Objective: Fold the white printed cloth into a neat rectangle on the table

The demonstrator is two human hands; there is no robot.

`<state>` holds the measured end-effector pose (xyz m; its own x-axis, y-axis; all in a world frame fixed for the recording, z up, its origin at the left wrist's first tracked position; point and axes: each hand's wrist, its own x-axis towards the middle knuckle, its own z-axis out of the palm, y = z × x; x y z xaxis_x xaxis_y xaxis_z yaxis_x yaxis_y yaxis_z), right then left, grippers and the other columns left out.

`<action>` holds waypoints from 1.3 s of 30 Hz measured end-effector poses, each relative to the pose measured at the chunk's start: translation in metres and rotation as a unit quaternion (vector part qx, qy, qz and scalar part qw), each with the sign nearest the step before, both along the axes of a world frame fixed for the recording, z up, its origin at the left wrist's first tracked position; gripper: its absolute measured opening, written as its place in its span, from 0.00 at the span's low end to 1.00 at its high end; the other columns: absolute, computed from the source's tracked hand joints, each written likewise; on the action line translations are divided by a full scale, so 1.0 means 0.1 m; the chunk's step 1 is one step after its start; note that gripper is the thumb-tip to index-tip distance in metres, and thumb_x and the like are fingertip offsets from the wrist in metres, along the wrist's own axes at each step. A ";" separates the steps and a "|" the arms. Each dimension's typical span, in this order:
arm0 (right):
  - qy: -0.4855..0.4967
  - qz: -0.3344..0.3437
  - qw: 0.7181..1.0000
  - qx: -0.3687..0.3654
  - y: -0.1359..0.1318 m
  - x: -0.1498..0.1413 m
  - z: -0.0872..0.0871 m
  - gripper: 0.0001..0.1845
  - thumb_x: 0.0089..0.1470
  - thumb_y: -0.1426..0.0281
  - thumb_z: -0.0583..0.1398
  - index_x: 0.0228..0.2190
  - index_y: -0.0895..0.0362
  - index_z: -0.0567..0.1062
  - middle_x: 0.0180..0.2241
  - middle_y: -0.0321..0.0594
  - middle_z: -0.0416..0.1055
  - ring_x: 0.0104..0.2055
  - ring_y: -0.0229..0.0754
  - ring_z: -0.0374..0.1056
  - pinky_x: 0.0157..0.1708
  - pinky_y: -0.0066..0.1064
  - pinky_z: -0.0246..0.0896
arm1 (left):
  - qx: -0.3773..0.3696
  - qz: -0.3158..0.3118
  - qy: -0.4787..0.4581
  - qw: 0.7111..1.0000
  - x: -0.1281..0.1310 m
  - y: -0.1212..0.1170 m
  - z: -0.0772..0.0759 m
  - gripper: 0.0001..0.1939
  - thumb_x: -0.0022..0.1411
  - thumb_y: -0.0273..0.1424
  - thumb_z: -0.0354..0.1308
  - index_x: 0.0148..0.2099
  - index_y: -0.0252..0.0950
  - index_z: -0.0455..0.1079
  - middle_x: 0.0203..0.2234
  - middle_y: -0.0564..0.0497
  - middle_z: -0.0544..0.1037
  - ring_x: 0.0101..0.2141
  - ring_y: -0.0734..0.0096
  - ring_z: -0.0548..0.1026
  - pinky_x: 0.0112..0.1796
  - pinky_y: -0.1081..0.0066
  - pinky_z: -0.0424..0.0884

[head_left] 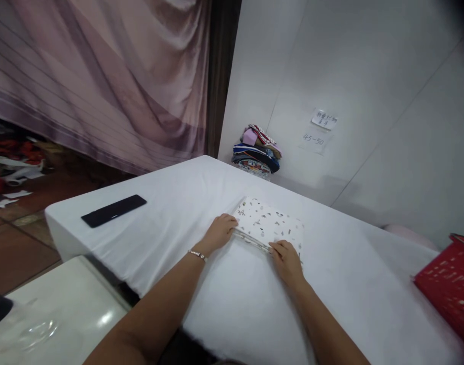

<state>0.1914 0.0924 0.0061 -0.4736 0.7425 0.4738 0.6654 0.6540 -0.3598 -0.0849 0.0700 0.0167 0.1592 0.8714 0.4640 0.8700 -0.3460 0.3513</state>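
A white cloth with a small scattered print [268,220] lies folded into a flat rectangle on the white-covered table [171,203]. My left hand [220,232] grips its near left corner, fingers closed on the edge. At the near right part of the same edge, my right hand [287,258] pinches the folded layers between thumb and fingers. Several layers show along the near edge between my hands. A bracelet circles my left wrist.
A dark flat phone-like slab [113,210] lies on the table's left. Folded fabrics are stacked [256,149] at the far edge by the wall. A red basket [450,284] stands at right. Paper notes [317,132] hang on the wall; a pink curtain [113,76] hangs at left.
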 end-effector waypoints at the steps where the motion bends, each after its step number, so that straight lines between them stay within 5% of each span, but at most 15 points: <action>1: 0.010 -0.003 1.000 -0.018 -0.01 -0.01 0.02 0.15 0.57 0.63 0.51 0.37 0.52 0.77 0.33 0.42 0.70 0.37 0.44 0.65 0.36 0.35 0.61 | -0.002 0.000 0.000 1.000 0.00 0.00 0.02 0.12 0.59 0.23 0.49 0.40 0.40 0.72 0.41 0.50 0.74 0.45 0.65 0.67 0.44 0.62 0.63; 7: 0.066 -0.014 0.996 -0.053 -0.03 -0.02 0.04 0.15 0.57 0.62 0.52 0.33 0.53 0.77 0.32 0.41 0.70 0.37 0.44 0.65 0.36 0.34 0.62 | 0.034 0.012 -0.004 0.999 0.03 -0.01 0.06 0.13 0.60 0.22 0.47 0.39 0.39 0.73 0.39 0.48 0.74 0.44 0.65 0.66 0.42 0.63 0.65; 20: -0.051 0.025 0.998 0.037 -0.11 0.19 0.15 0.15 0.57 0.68 0.51 0.40 0.52 0.76 0.37 0.43 0.72 0.40 0.45 0.67 0.39 0.37 0.63 | -0.055 0.033 -0.018 0.998 -0.05 -0.03 -0.05 0.11 0.55 0.28 0.54 0.40 0.44 0.72 0.42 0.52 0.71 0.43 0.66 0.68 0.38 0.69 0.68; 28: 0.079 -0.081 0.994 0.007 -0.04 0.62 -0.09 0.16 0.56 0.61 0.52 0.34 0.54 0.77 0.40 0.45 0.72 0.42 0.46 0.68 0.39 0.37 0.66 | -0.087 0.057 -0.135 0.985 -0.07 0.02 -0.10 0.10 0.57 0.37 0.52 0.39 0.43 0.73 0.42 0.54 0.72 0.37 0.70 0.72 0.37 0.72 0.68; 33: 0.109 -0.178 0.976 -0.068 0.29 0.84 -0.21 0.18 0.54 0.60 0.53 0.40 0.55 0.74 0.28 0.40 0.73 0.26 0.40 0.69 0.25 0.31 0.64 | -0.114 0.184 -0.141 0.966 0.02 0.16 0.03 0.17 0.58 0.44 0.48 0.28 0.37 0.69 0.32 0.50 0.74 0.34 0.67 0.72 0.33 0.70 0.66; 36: 0.101 -0.181 0.971 -0.115 0.43 0.78 -0.23 0.20 0.51 0.60 0.57 0.44 0.55 0.72 0.23 0.36 0.72 0.23 0.39 0.67 0.22 0.29 0.61 | -0.137 0.257 -0.106 0.951 0.08 0.22 0.11 0.16 0.55 0.44 0.51 0.30 0.36 0.67 0.34 0.46 0.75 0.33 0.64 0.73 0.30 0.69 0.64; 39: 0.131 -0.170 0.964 -0.156 0.46 0.64 -0.21 0.25 0.46 0.61 0.60 0.46 0.56 0.70 0.28 0.39 0.73 0.25 0.40 0.68 0.22 0.29 0.60 | -0.164 0.265 -0.096 0.945 0.10 0.24 0.17 0.16 0.53 0.44 0.53 0.37 0.36 0.66 0.35 0.44 0.76 0.33 0.61 0.74 0.29 0.69 0.64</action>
<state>0.2551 0.1383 -0.0150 -0.0719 0.9591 0.2737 0.6813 0.2477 -0.6888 -0.0754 0.0942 0.0341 -0.4006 0.9069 0.1303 0.7995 0.2765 0.5332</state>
